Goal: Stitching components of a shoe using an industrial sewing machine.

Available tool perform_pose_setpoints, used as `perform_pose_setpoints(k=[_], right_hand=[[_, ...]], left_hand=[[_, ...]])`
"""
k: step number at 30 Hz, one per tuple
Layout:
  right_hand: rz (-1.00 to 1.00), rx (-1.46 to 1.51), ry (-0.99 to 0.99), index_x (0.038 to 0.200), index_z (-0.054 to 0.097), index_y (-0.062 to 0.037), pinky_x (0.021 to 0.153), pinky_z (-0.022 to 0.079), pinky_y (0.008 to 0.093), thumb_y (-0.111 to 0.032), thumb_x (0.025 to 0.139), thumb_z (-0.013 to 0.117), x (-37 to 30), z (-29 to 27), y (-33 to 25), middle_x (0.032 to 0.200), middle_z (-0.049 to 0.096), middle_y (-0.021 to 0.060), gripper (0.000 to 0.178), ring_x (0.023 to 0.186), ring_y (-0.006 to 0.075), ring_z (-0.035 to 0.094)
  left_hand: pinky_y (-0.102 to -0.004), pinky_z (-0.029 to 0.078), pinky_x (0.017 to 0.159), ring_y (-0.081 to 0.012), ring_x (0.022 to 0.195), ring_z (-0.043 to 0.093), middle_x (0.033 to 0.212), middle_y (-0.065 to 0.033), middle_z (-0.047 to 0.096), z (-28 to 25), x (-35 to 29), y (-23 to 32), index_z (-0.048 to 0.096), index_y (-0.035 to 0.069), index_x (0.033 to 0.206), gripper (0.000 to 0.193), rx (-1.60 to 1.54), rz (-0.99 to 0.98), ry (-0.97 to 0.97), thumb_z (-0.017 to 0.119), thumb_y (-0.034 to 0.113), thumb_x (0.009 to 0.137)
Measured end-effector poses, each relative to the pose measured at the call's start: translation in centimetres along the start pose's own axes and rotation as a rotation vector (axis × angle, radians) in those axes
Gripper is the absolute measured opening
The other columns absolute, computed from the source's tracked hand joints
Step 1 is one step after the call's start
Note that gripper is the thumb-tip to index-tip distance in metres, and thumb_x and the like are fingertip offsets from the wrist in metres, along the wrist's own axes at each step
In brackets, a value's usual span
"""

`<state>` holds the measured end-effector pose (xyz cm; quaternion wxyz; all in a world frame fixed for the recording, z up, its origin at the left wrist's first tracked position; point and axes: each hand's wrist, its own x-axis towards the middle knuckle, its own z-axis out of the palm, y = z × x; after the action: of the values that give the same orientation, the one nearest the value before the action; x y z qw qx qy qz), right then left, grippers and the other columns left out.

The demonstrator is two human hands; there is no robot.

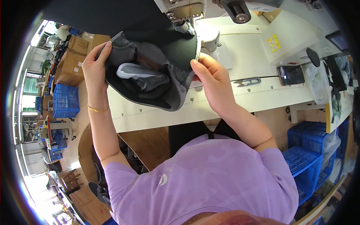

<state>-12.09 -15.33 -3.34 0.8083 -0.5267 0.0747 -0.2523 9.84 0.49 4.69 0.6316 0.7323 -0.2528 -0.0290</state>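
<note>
Both hands hold up a black, pouch-like fabric piece (150,101) with its opening facing me. Inside it show dark grey lining and a curved whitish-grey part (133,70). My left hand (96,65) pinches its left edge between thumb and fingers. On the other side, my right hand (214,78) grips the right edge, thumb on top and the other fingers partly behind the cloth. The fabric's upper right part lies close under the sewing machine's needle area (183,27); whether the presser foot touches it, I cannot tell.
The white sewing table (240,95) has a ruler scale along its front. Thread snips (248,82) and a phone (291,75) lie to the right, beside a clear plastic bag (317,82). Blue crates (305,150) stand lower right; cardboard boxes (70,67) and a blue basket (66,100) are left.
</note>
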Motion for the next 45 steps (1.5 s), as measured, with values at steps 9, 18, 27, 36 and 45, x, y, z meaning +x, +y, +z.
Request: perform_pose_setpoints(k=[9,18,27,36,45], right_hand=[[-0.034,-0.106,0.094,0.094,0.056,-0.0015,0.065,0.035,0.0203,-0.02,0.097,0.048,0.9,-1.2,0.3,0.077,0.048,-0.0057,0.02,0.072,0.0018,0.041],[-0.044,-0.127,0.068,0.103,0.06,0.0004,0.064,0.033,0.0179,-0.019,0.097,0.049,1.2,-0.9,0.5,0.08,0.049,-0.0077,0.024,0.072,-0.0002,0.039],[-0.046,-0.112,0.106,0.097,0.061,0.0004,0.063,0.032,0.0183,-0.02,0.096,0.05,1.8,-1.5,0.4,0.076,0.047,-0.0085,0.023,0.071,0.0001,0.037],[-0.095,-0.226,0.145,0.097,0.062,0.0009,0.055,0.028,0.0189,-0.018,0.094,0.054,1.5,-1.5,0.1,0.068,0.044,-0.0084,0.021,0.062,0.0,0.035],[-0.078,-0.231,0.128,0.103,0.062,0.0014,0.053,0.028,0.0186,-0.016,0.093,0.054,1.1,-1.3,-0.3,0.068,0.045,-0.0086,0.021,0.06,-0.0008,0.036]], left_hand=[[-0.0208,0.049,0.075,-0.0118,0.082,0.063,0.094,-0.0097,0.068,-0.7,-3.1,0.8,0.065,-0.007,0.105,0.023,-0.046,0.059,0.057,0.065,0.005,0.085],[-0.0217,0.05,0.077,-0.0125,0.082,0.063,0.094,-0.0104,0.068,-0.5,-2.8,0.8,0.065,-0.008,0.104,0.023,-0.074,0.085,0.069,0.065,0.004,0.085],[-0.0212,0.049,0.077,-0.0125,0.082,0.063,0.093,-0.0108,0.068,-0.4,-1.8,0.2,0.065,-0.009,0.104,0.024,-0.083,0.092,0.077,0.066,0.005,0.084],[-0.0211,0.049,0.078,-0.0123,0.082,0.063,0.093,-0.0105,0.068,-0.4,-2.0,0.2,0.065,-0.009,0.104,0.023,-0.124,0.099,0.056,0.065,0.003,0.084],[-0.0214,0.048,0.08,-0.0125,0.084,0.063,0.095,-0.0108,0.068,-0.7,-1.9,0.1,0.064,-0.009,0.105,0.024,-0.147,0.07,0.047,0.065,0.003,0.084]])
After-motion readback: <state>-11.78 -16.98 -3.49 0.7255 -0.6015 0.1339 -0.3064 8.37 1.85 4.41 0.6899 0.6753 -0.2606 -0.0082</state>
